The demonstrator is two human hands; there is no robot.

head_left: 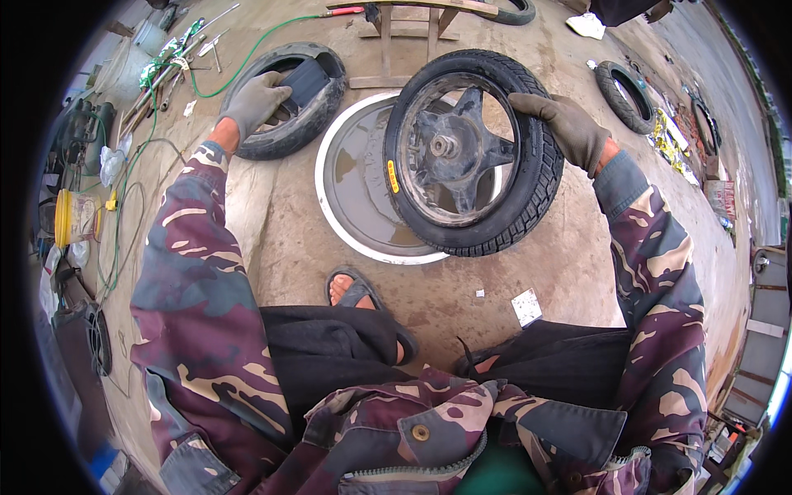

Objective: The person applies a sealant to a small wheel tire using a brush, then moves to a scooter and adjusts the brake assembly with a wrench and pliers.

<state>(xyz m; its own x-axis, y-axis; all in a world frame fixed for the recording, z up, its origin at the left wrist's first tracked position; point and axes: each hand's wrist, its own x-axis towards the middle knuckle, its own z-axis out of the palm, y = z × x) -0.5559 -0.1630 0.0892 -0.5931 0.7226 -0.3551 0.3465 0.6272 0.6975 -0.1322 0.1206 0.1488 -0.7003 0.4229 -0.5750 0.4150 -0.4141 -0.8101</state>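
Note:
My gloved right hand [561, 128] grips the upper right of a black tyre [520, 202] fitted on a grey five-spoke wheel [470, 115], which is tilted over a round white-rimmed basin [330, 190] of murky water. A yellow label sits on the tyre's sidewall. My gloved left hand [256, 107] is closed on a dark flat piece [307, 81] at a worn loose tyre [276, 144] lying left of the basin; what the piece is, I cannot make out.
A wooden stand [388, 25] is behind the basin. Tools [165, 74], a green hose [239, 54] and a yellow bucket [70, 216] lie left. Another tyre [627, 107] and scattered wrappers [670, 144] are right. My sandalled foot [351, 293] is below the basin.

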